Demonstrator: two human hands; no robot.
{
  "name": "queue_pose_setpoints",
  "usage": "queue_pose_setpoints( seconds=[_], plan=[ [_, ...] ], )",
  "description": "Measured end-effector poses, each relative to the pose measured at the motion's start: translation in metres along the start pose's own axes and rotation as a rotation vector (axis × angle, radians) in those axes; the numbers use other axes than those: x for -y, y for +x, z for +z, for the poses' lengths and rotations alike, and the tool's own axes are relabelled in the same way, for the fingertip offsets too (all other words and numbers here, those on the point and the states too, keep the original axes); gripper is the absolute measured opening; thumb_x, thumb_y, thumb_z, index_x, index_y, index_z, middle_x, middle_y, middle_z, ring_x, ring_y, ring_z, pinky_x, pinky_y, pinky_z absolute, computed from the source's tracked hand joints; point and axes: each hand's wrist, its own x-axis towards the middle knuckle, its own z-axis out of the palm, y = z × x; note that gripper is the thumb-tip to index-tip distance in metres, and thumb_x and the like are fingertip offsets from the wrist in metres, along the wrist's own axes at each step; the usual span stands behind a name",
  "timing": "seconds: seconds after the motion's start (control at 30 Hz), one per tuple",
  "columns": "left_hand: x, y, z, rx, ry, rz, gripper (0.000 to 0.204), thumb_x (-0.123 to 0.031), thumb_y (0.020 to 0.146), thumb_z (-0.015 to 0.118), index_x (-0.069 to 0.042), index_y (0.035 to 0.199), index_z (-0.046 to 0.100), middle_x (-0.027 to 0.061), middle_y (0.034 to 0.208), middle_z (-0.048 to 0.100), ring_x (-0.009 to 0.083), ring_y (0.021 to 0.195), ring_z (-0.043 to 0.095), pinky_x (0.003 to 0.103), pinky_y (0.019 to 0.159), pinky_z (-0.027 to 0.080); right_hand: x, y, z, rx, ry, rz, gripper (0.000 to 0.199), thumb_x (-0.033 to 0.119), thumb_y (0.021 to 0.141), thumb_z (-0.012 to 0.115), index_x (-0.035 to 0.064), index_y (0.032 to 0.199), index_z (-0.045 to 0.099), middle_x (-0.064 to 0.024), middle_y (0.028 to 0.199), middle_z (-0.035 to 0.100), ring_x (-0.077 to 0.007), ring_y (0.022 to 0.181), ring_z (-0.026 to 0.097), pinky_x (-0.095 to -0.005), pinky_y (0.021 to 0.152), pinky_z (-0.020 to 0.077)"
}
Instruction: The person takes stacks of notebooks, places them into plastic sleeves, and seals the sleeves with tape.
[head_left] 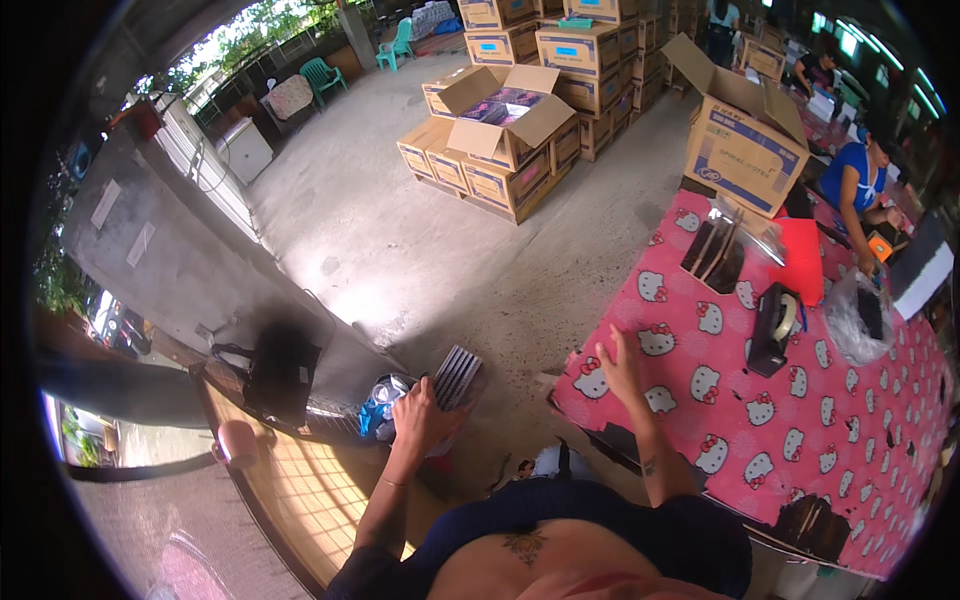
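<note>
The left hand (418, 412) reaches down and to the left on a bare, nearly straight arm, back of the hand up, fingers curled downward in a loose grasp; a thin band circles the wrist. The right hand (618, 368) is stretched forward and slightly right with the forearm rising from the lower edge, fingers open and spread, palm down. A small dark mark shows on the right forearm.

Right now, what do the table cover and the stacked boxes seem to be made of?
The table cover looks like thin plastic or coated cloth: a pink cartoon-cat print with a faint sheen, though the look leaves it open. The boxes look like matt brown cardboard, with folded open flaps.
</note>
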Motion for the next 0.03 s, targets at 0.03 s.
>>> queue_pose_setpoints(
  seconds=[0.03],
  plan=[
    [0.0293,0.014,0.0174,0.065,0.061,-0.042,0.073,-0.046,0.061,0.082,-0.003,0.115,0.057,0.0195,0.089,0.069,0.035,0.082,0.069,0.044,0.075,0.053,0.0,0.0139,0.0041,-0.016,-0.091,-0.016,0.061,0.035,0.097,0.058,0.0114,0.148,0.034,-0.0161,0.131,0.056,-0.0313,0.121,0.053,-0.0436,0.098,0.0426]
  ],
)
